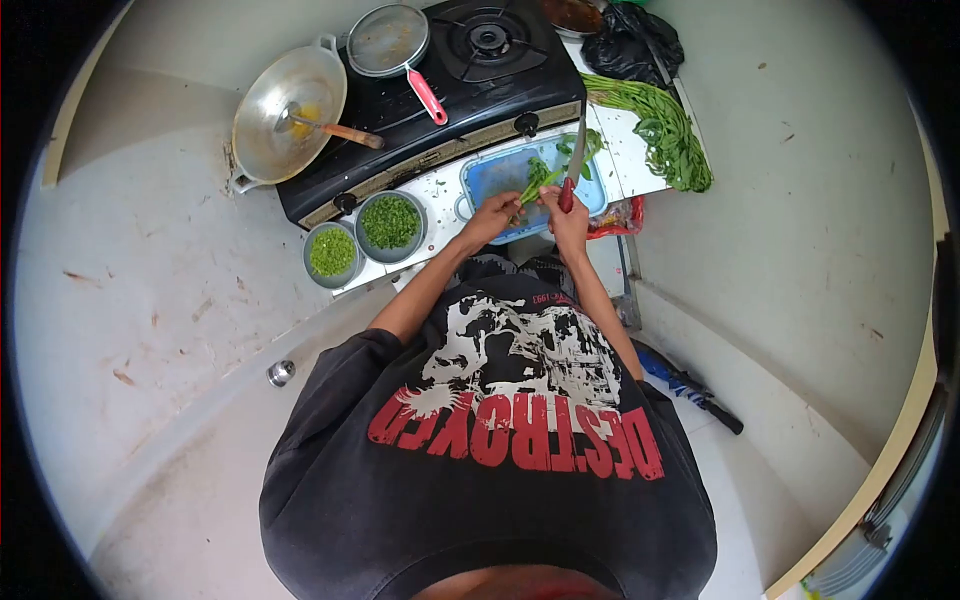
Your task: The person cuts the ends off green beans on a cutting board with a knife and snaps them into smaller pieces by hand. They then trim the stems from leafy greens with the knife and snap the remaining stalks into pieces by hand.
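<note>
Over a blue plastic tray-like board (485,178) with a pale rim, both hands work close together. My left hand (495,217) pinches the lower end of a bunch of green leafy stems (533,185). In my right hand (568,225) is a knife (577,155), gripped by its red handle with the blade pointing away from me. The thumb and fingers of that hand are right at the stems too. Loose green leaves (592,145) lie at the board's far right corner, beside the blade.
Left of the board stand bowls of chopped dark greens (390,221) and lighter green pieces (331,252). Behind is a black gas stove (470,95) with a wok (260,115) and a red-handled strainer (388,42). Long leafy stalks (668,140) and a black plastic bag (632,45) lie right.
</note>
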Tool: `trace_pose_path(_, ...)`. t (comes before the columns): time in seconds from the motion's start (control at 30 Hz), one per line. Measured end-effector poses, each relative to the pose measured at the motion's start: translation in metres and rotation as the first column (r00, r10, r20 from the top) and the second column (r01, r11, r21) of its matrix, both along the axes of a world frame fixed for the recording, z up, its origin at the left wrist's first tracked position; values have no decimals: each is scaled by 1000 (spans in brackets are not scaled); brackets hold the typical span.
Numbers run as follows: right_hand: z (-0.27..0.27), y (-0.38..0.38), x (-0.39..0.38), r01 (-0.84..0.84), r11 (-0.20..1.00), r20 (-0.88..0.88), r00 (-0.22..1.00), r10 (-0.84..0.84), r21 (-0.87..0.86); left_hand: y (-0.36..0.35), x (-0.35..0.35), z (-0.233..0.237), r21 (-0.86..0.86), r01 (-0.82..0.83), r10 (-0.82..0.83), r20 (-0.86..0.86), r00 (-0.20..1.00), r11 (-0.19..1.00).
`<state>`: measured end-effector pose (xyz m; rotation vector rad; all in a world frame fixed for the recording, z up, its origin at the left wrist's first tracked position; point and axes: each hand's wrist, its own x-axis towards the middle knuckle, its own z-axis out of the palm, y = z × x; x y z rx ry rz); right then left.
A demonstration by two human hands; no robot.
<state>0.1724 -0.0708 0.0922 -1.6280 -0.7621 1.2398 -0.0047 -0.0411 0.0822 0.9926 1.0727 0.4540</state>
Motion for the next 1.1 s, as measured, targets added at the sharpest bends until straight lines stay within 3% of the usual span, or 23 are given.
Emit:
trace_pose_path(0.13, -2, -1, -1, 103, 995, -5, 995, -103, -11, -1, 7, 12, -69, 34, -39, -78, 996, 997)
trace_pose_path(0.33, 5, -8, -1, 181, 983, -112, 978, -176, 34, 2, 2, 5, -308, -141, 162, 43, 986, 941)
trace_pose_path(0.57, 31, 7, -8, 179, 975, -93, 981, -168, 129, 9, -25, 7, -76, -468, 473, 65, 879, 881)
trace_pose_path(0.67, 58, 23, -22, 194, 967, -86, 980, -182, 164, 4, -53, 14, 4, -534, 526, 165, 834, 845)
trace_pose_path(0.77, 80, 43, -45, 214, 957, -107, 975, -196, 198, -5, -76, 38, 131, -578, 570, 91, 816, 806)
trace_pose_path(0.9, 58, 67, -79, 239, 951, -122, 968, -219, 196, -26, -97, 65, 221, -636, 652, 2, 759, 739)
trace_pose_path(0.97, -5, 79, -91, 185, 953, 122, 968, -218, 238, -37, -103, 74, 200, -670, 692, -70, 718, 715)
trace_pose_path(1.0, -25, 82, -98, 155, 955, 240, 946, -217, 253, -41, -105, 73, 202, -685, 703, -29, 710, 700)
trace_pose_path(1.1, -62, 73, -114, 148, 982, 191, 967, -169, 116, -56, -112, 55, 199, -716, 723, 51, 689, 669)
